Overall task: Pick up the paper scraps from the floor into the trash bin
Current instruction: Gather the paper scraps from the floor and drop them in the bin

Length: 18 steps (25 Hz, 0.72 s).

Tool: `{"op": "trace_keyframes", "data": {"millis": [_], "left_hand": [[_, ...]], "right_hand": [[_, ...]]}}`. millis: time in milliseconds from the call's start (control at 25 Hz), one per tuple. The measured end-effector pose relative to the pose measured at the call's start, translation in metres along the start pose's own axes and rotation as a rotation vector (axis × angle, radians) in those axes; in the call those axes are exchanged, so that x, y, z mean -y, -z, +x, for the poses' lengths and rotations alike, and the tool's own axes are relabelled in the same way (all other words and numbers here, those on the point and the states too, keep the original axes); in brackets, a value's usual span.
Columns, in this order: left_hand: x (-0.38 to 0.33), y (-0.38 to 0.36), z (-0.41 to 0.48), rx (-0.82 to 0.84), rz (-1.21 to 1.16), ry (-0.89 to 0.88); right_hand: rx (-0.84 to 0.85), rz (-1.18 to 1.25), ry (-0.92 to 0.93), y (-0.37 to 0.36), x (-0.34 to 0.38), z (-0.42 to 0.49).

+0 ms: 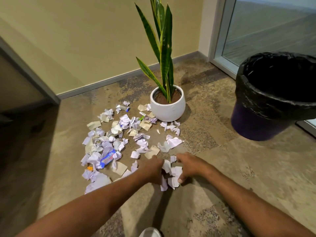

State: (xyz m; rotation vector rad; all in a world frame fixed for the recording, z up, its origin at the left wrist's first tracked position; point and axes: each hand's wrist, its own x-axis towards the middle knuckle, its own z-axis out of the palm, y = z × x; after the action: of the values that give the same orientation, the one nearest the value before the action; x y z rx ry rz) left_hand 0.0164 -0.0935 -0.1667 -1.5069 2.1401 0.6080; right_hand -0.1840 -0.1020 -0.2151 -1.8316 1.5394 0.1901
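Shoe tip lowest in view, left hand and right hand each with grip closing on paper scraps on the floor; most scraps unpicked, trash bin well apart, contents dark; task barely begun.

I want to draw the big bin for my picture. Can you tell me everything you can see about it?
The trash bin is a round bucket shape, wider at the top. Its body looks dark purple, maybe plastic. A crinkly black bag lines it and folds down over the rim. The inside looks dark, so I cannot tell what it holds. It appears tilted and blurred, to the right of the white plant pot, near the glass door. Neither hand touches it.
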Motion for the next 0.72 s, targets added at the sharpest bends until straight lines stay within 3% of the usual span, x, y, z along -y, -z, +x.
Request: {"op": "trace_keyframes", "data": {"millis": [280, 520, 720], "left_hand": [[-0.004, -0.072, -0.010, -0.175, -0.227, 0.010], [-0.008, -0.078, -0.011, -0.344, -0.546, 0.096], [-0.013, -0.080, -0.014, -0.430, -0.688, 0.192]], "right_hand": [[-0.118, -0.111, 0.074, -0.026, 0.014, 0.001], [-0.088, -0.102, 0.208, -0.028, 0.020, 0.009], [-0.110, -0.079, 0.197, -0.028, 0.027, 0.004]]}}
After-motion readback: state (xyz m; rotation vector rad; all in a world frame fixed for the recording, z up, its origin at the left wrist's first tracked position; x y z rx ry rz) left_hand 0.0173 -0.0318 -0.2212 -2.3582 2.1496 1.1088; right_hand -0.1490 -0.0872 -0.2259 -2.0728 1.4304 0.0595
